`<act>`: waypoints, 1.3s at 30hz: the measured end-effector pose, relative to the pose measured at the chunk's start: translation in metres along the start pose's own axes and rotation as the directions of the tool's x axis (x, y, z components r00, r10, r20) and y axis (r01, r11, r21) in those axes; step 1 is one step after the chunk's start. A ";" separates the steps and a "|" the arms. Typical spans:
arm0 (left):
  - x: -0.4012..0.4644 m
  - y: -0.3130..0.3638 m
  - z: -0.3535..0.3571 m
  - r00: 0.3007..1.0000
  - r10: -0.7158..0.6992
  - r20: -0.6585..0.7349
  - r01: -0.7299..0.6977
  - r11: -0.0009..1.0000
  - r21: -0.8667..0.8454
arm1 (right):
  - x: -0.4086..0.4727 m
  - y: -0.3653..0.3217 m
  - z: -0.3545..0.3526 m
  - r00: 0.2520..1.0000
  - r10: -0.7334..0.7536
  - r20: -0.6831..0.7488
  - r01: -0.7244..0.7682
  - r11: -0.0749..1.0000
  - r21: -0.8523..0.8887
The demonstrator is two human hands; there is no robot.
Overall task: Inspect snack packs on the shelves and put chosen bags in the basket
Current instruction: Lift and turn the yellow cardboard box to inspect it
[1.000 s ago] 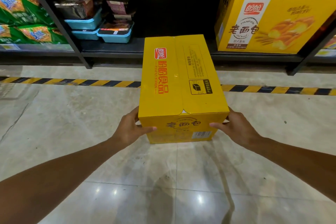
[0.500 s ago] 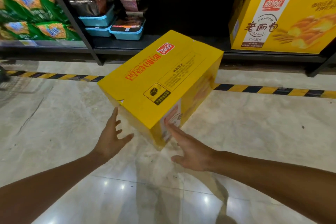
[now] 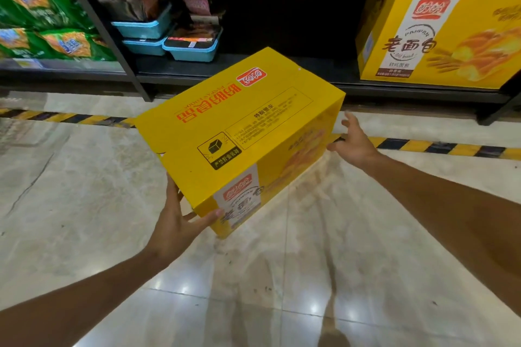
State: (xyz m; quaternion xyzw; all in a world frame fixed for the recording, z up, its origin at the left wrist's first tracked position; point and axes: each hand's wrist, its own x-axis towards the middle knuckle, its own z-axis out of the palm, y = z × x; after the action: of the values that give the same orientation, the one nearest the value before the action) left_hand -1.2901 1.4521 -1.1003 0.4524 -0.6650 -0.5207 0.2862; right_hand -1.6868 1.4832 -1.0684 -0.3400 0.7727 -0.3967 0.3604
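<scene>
A yellow bread carton (image 3: 239,132) with red print is held above the floor, turned at an angle with one corner toward me. My left hand (image 3: 177,214) supports its near left corner, fingers straight along the side face and thumb stretched across the front face by the label. My right hand (image 3: 353,141) is at the carton's far right end with fingers spread, the thumb touching the side face. No basket is in view.
A second yellow carton (image 3: 439,34) stands on the low dark shelf (image 3: 282,76) at right. Blue trays of packed snacks (image 3: 172,36) sit left of centre, green snack bags (image 3: 42,17) at far left. Yellow-black tape (image 3: 439,146) runs along the tiled floor (image 3: 84,191).
The carton has swung round from end-on to diagonal. My right hand has moved from its near end to the far right end; my left hand has closed in on the near corner.
</scene>
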 end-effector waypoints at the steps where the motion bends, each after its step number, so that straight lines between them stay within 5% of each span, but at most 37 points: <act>1: 0.002 -0.001 -0.004 1.000 -0.008 0.015 0.008 1.000 -0.011 | 0.005 -0.005 -0.004 1.000 -0.022 -0.011 0.022 1.000 0.017; 14: 0.054 0.022 -0.059 0.962 -0.154 0.224 0.137 0.986 0.091 | -0.030 0.006 -0.018 0.988 -0.084 -0.132 0.095 0.992 0.085; 23: 0.072 0.021 -0.017 0.996 -0.085 0.030 0.083 0.994 0.066 | -0.115 0.050 -0.047 0.963 -0.109 -0.247 0.113 0.994 0.003; 31: 0.074 0.024 -0.003 0.980 -0.159 0.122 0.145 0.983 0.115 | -0.101 0.071 -0.053 0.997 0.046 -0.059 -0.049 0.998 -0.050; 39: 0.060 0.060 0.004 0.986 -0.163 -0.045 0.166 0.983 0.079 | -0.107 0.047 -0.069 0.986 -0.007 -0.164 -0.016 0.990 -0.140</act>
State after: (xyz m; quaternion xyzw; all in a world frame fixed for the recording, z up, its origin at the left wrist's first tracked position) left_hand -1.3375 1.4028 -1.0494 0.5270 -0.6408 -0.5060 0.2359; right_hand -1.7002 1.6170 -1.0492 -0.3291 0.8265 -0.3672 0.2716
